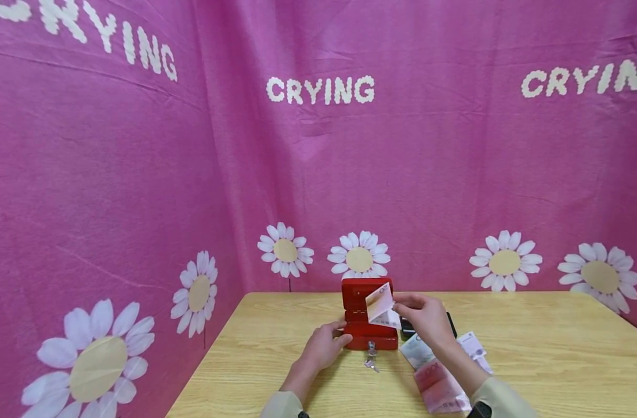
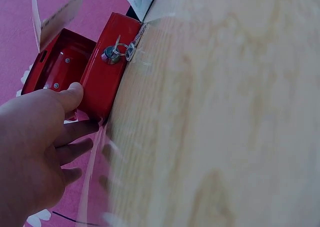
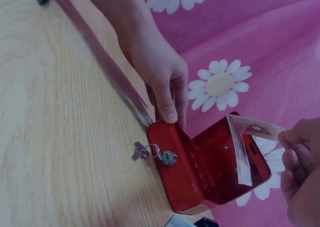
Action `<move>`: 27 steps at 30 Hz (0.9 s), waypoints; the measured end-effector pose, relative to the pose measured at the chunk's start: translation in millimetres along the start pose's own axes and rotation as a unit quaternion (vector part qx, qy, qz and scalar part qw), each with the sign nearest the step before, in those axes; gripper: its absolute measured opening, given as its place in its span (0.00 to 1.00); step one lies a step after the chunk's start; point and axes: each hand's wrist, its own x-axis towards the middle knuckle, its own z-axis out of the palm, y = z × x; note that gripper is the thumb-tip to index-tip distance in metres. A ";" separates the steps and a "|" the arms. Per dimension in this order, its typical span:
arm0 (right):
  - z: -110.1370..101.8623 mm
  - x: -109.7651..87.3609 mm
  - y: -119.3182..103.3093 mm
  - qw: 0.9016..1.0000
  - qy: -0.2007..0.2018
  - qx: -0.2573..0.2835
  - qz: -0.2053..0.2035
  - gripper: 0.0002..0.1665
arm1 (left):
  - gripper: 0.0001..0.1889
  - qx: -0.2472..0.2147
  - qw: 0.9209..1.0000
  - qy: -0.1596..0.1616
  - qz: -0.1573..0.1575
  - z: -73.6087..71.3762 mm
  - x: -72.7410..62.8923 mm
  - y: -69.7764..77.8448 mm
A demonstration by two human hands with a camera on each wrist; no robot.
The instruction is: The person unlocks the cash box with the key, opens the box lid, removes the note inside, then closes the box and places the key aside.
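Observation:
A small red metal cash box (image 1: 357, 342) stands on the table with its lid (image 1: 354, 296) raised. My left hand (image 1: 322, 346) grips its left front corner, thumb over the top edge and a finger against the side. Keys (image 3: 141, 151) hang on a ring from the front lock (image 3: 169, 158). Over the box's opening, my right hand (image 1: 428, 318) pinches a folded pale pink banknote (image 1: 379, 303) by its edge, between thumb and forefinger. The note's two halves spread in a V in the right wrist view. The box's inside floor is mostly hidden.
Right of the box, partly under my right arm, lie a greenish banknote (image 1: 416, 350), red-pink banknotes (image 1: 437, 386) and pale violet ones (image 1: 472, 345). Behind them sits a black object (image 1: 406, 332). A pink curtain (image 1: 428, 174) with daisies hangs behind the wooden table (image 1: 553, 360).

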 end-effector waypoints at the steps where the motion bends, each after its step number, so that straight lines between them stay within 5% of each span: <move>1: -1.7 -0.8 0.1 1.000 0.000 0.004 -0.001 0.17 | 0.24 0.000 1.000 0.001 -0.003 -0.3 -0.2 0.2; 27: -59.2 -29.7 12.4 1.000 -0.006 -0.015 -0.009 0.20 | 0.23 -0.003 1.000 -0.006 -0.030 -1.6 -2.0 4.3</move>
